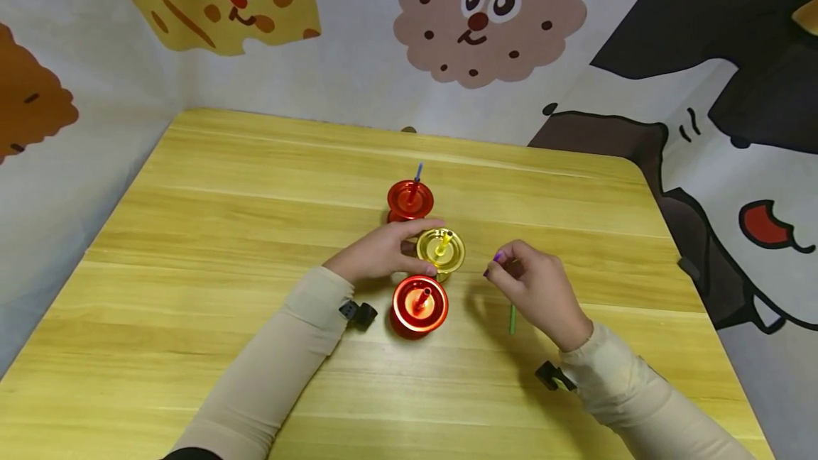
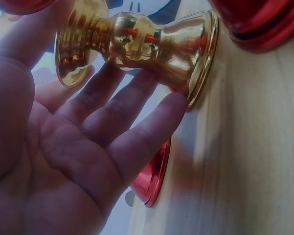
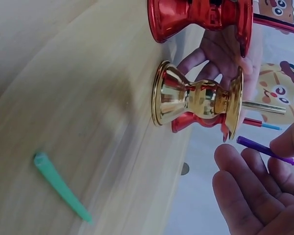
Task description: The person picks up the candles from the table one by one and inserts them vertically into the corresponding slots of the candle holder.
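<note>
A shiny gold candle holder (image 1: 455,261) stands between two red ones, a hollow spike rising from its dish. My left hand (image 1: 383,250) grips it from the left, thumb and forefinger around its dish; in the left wrist view the other fingers touch its stem. My right hand (image 1: 537,289) pinches a slim purple candle (image 3: 264,148) between thumb and fingers, to the right of the gold holder. Nearer me is a red candle holder (image 1: 415,321) with a bare spike. Behind the left fingers stands another red candle holder (image 1: 399,201), carrying a thin blue candle (image 1: 418,172).
A green candle (image 3: 62,188) lies on the wooden table (image 1: 255,176), partly beneath the right hand in the head view. A cloth with cartoon figures (image 1: 358,91) hangs behind the table's far edge and along its sides.
</note>
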`<state>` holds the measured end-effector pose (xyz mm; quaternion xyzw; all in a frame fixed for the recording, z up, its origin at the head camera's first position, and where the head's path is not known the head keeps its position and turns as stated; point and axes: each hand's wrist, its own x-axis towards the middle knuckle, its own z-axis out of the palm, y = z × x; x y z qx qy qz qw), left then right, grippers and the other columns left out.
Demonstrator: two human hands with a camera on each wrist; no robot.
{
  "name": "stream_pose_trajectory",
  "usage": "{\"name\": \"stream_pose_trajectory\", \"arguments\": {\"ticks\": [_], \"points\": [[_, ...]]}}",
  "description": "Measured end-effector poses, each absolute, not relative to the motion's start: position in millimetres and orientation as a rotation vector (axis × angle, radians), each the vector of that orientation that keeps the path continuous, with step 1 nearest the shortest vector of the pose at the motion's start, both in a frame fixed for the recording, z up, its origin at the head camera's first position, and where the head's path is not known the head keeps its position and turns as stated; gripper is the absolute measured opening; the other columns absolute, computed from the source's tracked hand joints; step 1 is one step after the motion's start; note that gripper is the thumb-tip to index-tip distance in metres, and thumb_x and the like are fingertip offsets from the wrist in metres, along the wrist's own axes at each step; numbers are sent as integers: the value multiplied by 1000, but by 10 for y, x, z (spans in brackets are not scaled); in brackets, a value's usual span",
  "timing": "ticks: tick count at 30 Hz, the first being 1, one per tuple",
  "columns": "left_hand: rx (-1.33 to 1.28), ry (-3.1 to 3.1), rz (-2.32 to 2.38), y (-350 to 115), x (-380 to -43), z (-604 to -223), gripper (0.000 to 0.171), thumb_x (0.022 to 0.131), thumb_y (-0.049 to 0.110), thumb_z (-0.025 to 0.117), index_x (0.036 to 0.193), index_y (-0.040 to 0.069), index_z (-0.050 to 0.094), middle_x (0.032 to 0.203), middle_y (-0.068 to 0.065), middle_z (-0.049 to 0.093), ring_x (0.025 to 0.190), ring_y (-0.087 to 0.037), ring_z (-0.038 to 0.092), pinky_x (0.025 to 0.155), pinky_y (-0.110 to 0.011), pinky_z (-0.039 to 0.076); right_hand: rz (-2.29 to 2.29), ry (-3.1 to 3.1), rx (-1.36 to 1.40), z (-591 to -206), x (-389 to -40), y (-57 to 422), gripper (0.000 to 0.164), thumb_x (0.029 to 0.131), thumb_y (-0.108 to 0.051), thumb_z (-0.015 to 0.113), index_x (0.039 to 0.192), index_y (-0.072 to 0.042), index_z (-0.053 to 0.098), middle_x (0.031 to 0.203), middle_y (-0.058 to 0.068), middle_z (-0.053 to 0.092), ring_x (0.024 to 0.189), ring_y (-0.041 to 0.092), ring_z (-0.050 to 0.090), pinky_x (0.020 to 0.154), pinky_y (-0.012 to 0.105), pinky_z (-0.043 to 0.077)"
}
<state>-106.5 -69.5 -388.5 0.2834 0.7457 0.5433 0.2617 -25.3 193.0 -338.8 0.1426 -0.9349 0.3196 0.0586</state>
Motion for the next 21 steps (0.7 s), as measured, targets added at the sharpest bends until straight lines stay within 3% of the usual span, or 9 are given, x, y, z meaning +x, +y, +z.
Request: {"name": "stream_pose_trajectory", "arguments": {"ticks": [10,21], "points": [[768,2028,1458,-691,-1066,-3897,80,87,19,81,154,13,40,142,-6,56,122,-20,60,104,-33,48,1022,-2793,474,-3346,-272,1856,10,90,-3,66,86,-11,62,78,-7,72,67,6,68,57,25,55],[765,2031,1456,-693,-1067,-3888,79,87,20,81,154,13,41,140,-5,58,120,-19,61,103,-33,48,1011,-2807,450,-3326,-287,1796,4,90,-9,68,89,-8,65,79,-6,72,68,8,67,59,26,56]]}}
